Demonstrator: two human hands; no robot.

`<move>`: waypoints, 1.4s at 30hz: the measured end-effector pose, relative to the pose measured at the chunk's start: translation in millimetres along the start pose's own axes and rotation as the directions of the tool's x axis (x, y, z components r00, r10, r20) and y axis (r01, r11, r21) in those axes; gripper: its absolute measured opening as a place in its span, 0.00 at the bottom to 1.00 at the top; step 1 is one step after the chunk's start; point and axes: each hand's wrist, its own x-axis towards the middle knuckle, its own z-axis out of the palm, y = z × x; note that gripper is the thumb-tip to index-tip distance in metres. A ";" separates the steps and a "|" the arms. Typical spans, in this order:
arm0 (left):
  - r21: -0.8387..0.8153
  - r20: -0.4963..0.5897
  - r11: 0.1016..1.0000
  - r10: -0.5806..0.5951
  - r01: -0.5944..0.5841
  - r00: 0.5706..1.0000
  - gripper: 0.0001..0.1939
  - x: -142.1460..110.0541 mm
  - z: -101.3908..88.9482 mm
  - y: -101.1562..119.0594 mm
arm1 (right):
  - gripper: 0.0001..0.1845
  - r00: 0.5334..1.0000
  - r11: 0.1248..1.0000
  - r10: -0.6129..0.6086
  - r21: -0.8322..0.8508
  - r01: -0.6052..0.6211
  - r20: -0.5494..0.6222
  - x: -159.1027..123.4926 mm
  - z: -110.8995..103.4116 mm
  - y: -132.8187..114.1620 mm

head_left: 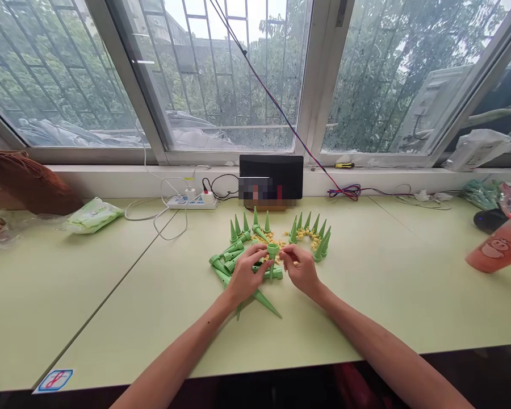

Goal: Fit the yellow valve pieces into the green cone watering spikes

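My left hand grips a green plant watering spike, its wide mouth up and its tip pointing down. Close to the right side of that mouth, my right hand has its fingertips pinched together; whatever they hold is too small to make out. Under and left of my left hand lies a pile of loose green spikes, some with collars and long tapered tips. Small yellow pieces are scattered beyond my hands. Several green spikes stand point up around them at the right, and more upright spikes are at the left.
A tablet-like screen leans at the back by the window. A power strip with cables sits left of it. Coiled wires lie at the back right. A red drink cup is far right, a green-white packet far left.
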 end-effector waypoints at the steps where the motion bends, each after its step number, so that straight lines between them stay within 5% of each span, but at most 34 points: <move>1: -0.002 -0.003 1.000 0.001 -0.001 1.000 0.08 0.1 0.0 -0.7 | 0.10 1.000 1.000 0.003 0.002 -0.003 0.000 0.0 -0.1 -0.3; 9: 0.017 -0.030 1.000 0.002 -0.001 1.000 0.09 0.4 2.9 0.3 | 0.10 0.999 1.000 -0.013 -0.009 0.012 -0.053 -1.7 1.6 -5.2; 15: 0.019 -0.172 0.996 -0.081 0.085 0.982 0.15 0.0 2.5 8.6 | 0.09 0.985 0.997 -0.074 -0.028 0.071 -0.158 -3.1 0.5 -6.4; 23: -0.124 -0.118 0.970 -0.225 0.210 0.967 0.33 -2.6 4.1 3.1 | 0.11 0.962 0.959 -0.271 -0.078 0.272 0.027 -1.5 0.6 -10.1; 35: -0.123 -0.059 0.958 -0.268 0.260 0.962 0.36 -1.7 3.9 7.1 | 0.09 0.922 0.915 -0.387 -0.110 0.387 0.022 -2.7 1.1 -10.1; 42: -0.239 -0.008 0.895 -0.390 0.377 0.921 0.39 -3.8 6.1 4.9 | 0.10 0.889 0.882 -0.456 -0.114 0.457 0.037 -2.8 1.7 -10.0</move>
